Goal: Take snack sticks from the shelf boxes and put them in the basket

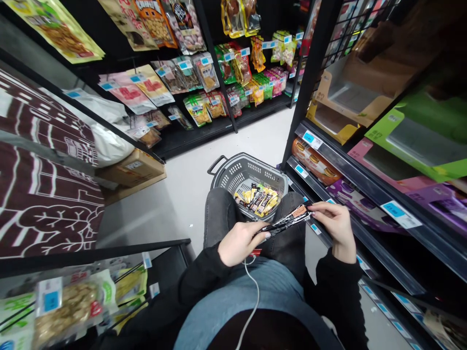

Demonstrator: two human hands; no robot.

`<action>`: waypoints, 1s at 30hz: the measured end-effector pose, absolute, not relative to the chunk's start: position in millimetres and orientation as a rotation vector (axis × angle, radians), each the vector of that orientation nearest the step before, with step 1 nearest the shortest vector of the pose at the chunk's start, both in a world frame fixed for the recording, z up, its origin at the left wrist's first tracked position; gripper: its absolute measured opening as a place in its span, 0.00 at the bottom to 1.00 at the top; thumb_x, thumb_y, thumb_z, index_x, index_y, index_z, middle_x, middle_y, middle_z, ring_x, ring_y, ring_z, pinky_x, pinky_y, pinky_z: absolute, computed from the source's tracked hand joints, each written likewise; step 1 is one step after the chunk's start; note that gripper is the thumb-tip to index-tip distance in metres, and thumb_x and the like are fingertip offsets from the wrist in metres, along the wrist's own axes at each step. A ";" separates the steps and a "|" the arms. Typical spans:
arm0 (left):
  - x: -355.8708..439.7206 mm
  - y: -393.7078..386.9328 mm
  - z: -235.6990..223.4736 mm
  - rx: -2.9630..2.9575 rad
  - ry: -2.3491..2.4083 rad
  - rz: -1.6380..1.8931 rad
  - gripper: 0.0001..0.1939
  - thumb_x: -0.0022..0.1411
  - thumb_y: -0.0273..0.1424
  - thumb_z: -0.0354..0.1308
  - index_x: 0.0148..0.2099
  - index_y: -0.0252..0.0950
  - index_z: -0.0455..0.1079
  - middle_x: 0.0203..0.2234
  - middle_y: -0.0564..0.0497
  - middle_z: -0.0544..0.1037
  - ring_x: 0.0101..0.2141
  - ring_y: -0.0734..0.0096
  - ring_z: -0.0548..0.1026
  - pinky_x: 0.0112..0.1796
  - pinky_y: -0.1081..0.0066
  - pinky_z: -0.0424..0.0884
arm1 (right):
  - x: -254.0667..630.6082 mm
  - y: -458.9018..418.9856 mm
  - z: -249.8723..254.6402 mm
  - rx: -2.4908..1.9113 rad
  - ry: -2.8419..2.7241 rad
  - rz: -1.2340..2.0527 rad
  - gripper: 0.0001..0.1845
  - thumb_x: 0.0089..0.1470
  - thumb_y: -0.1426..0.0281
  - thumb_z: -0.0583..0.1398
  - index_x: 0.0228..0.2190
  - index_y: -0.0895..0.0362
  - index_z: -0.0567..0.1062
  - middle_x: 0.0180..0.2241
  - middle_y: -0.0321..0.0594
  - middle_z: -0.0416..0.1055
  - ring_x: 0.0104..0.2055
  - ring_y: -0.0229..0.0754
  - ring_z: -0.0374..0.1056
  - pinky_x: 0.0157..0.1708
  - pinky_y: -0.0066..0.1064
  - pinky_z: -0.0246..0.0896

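Above my lap, my left hand is closed around the near end of some long, slim black snack packets with an orange patch. My right hand pinches their far end between thumb and fingers. How many packets lie together I cannot tell. Beyond my knees a grey plastic shopping basket stands on the floor, its handle folded out to the left. Inside it lies a loose pile of yellow and black slim packets.
Shelving with open display boxes rises close on my right. Bagged snacks hang on racks ahead. A cardboard carton sits on the floor at left, and a low rack of bags is near my left elbow. A white cable runs down my front.
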State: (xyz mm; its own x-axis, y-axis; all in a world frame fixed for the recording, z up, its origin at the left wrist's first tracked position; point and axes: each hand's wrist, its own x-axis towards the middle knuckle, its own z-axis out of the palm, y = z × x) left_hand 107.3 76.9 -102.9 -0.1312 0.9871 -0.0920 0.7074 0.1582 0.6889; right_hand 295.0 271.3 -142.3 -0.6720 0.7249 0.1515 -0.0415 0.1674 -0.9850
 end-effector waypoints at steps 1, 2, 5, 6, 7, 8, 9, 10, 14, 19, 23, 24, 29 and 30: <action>106.9 76.6 -103.4 1.617 1.893 0.681 0.16 0.66 0.35 0.46 0.48 0.34 0.70 0.37 0.46 0.80 0.36 0.68 0.78 0.39 0.73 0.71 | 294.9 271.9 -143.3 -0.655 -1.824 1.566 0.06 0.43 0.72 0.66 0.28 0.52 0.81 0.29 0.38 0.77 0.29 0.41 0.73 0.29 0.31 0.69; 106.7 76.4 -103.8 1.627 1.883 0.674 0.16 0.66 0.35 0.46 0.48 0.34 0.70 0.37 0.46 0.80 0.36 0.68 0.78 0.39 0.73 0.71 | 294.8 272.6 -144.0 -0.662 -1.827 1.563 0.05 0.42 0.71 0.66 0.27 0.52 0.81 0.28 0.38 0.77 0.28 0.41 0.73 0.28 0.31 0.69; 107.0 76.3 -103.1 1.649 1.846 0.627 0.16 0.66 0.35 0.46 0.49 0.34 0.69 0.37 0.46 0.80 0.36 0.68 0.78 0.38 0.73 0.70 | 294.3 273.5 -142.2 -0.707 -1.850 1.537 0.03 0.40 0.70 0.67 0.24 0.53 0.80 0.25 0.38 0.76 0.26 0.40 0.72 0.26 0.31 0.69; 107.3 76.5 -102.3 1.653 1.838 0.614 0.17 0.66 0.35 0.45 0.50 0.33 0.69 0.37 0.46 0.80 0.36 0.67 0.78 0.38 0.73 0.70 | 294.0 273.1 -140.3 -0.728 -1.860 1.530 0.02 0.41 0.70 0.67 0.23 0.54 0.80 0.24 0.38 0.76 0.25 0.40 0.71 0.26 0.31 0.69; 107.6 76.9 -101.4 1.652 1.835 0.604 0.17 0.66 0.35 0.45 0.50 0.33 0.69 0.37 0.45 0.80 0.36 0.67 0.78 0.38 0.73 0.70 | 293.5 272.3 -138.0 -0.752 -1.868 1.528 0.02 0.41 0.69 0.67 0.23 0.54 0.79 0.24 0.37 0.76 0.25 0.40 0.71 0.26 0.31 0.68; 107.9 77.4 -100.2 1.641 1.838 0.599 0.17 0.66 0.35 0.45 0.50 0.33 0.69 0.38 0.45 0.80 0.36 0.66 0.78 0.38 0.73 0.70 | 292.8 271.1 -135.6 -0.774 -1.869 1.534 0.03 0.42 0.69 0.66 0.23 0.55 0.79 0.24 0.37 0.75 0.25 0.39 0.71 0.26 0.30 0.68; 108.1 78.1 -99.0 1.623 1.844 0.603 0.17 0.66 0.34 0.45 0.50 0.33 0.69 0.37 0.45 0.79 0.36 0.66 0.78 0.38 0.72 0.70 | 291.8 269.6 -133.2 -0.792 -1.863 1.546 0.04 0.42 0.68 0.66 0.24 0.55 0.78 0.24 0.37 0.75 0.24 0.38 0.70 0.25 0.29 0.68; 108.1 78.8 -97.7 1.594 1.849 0.616 0.16 0.66 0.34 0.46 0.49 0.33 0.69 0.37 0.45 0.79 0.36 0.66 0.78 0.38 0.73 0.70 | 290.7 268.0 -131.2 -0.807 -1.853 1.563 0.05 0.43 0.67 0.66 0.24 0.56 0.77 0.24 0.37 0.74 0.24 0.38 0.70 0.25 0.29 0.67; 106.4 80.2 -94.7 1.265 1.691 0.753 0.15 0.63 0.34 0.50 0.47 0.33 0.70 0.31 0.48 0.80 0.29 0.70 0.77 0.34 0.73 0.71 | 285.3 262.6 -128.6 -0.845 -1.753 1.625 0.08 0.43 0.67 0.66 0.28 0.56 0.74 0.24 0.35 0.72 0.25 0.36 0.68 0.26 0.27 0.65; 105.2 78.0 -99.3 0.682 1.151 0.913 0.24 0.55 0.34 0.60 0.53 0.30 0.66 0.35 0.44 0.80 0.32 0.69 0.78 0.37 0.67 0.74 | 273.6 256.3 -135.0 -0.861 -1.490 1.675 0.17 0.43 0.69 0.66 0.37 0.54 0.68 0.25 0.31 0.69 0.25 0.32 0.65 0.26 0.24 0.60; 111.7 79.5 -106.1 0.515 1.014 1.092 0.25 0.51 0.32 0.65 0.51 0.30 0.68 0.41 0.42 0.78 0.43 0.61 0.76 0.45 0.62 0.72 | 256.6 239.5 -136.6 -0.889 -1.333 1.634 0.23 0.43 0.69 0.66 0.42 0.54 0.67 0.27 0.30 0.65 0.26 0.30 0.64 0.28 0.22 0.61; 114.1 80.7 -107.4 0.489 1.029 1.154 0.25 0.50 0.32 0.66 0.51 0.30 0.68 0.42 0.42 0.78 0.45 0.60 0.75 0.46 0.61 0.72 | 252.0 233.2 -136.4 -0.880 -1.322 1.671 0.28 0.41 0.69 0.67 0.45 0.52 0.65 0.28 0.29 0.64 0.26 0.30 0.64 0.28 0.23 0.62; 121.8 88.6 -110.1 0.533 1.180 1.295 0.27 0.50 0.35 0.66 0.51 0.30 0.69 0.45 0.42 0.76 0.46 0.58 0.74 0.47 0.58 0.71 | 234.6 201.8 -137.7 -0.792 -1.341 1.887 0.42 0.31 0.71 0.70 0.48 0.50 0.59 0.35 0.32 0.66 0.34 0.37 0.70 0.35 0.31 0.70; 121.9 89.5 -110.5 0.572 1.209 1.290 0.27 0.50 0.36 0.65 0.51 0.31 0.69 0.45 0.43 0.76 0.46 0.59 0.74 0.47 0.58 0.71 | 233.2 198.5 -138.5 -0.773 -1.357 1.920 0.39 0.31 0.70 0.71 0.46 0.51 0.61 0.36 0.34 0.67 0.37 0.39 0.71 0.37 0.33 0.70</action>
State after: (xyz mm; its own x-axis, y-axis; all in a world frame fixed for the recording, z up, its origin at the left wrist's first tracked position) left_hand 121.9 89.5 -110.5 -0.1622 0.9227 -0.3497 -0.4087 0.2598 0.8749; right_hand 233.2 198.5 -138.5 -0.6117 0.7855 -0.0934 -0.1740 -0.2488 -0.9528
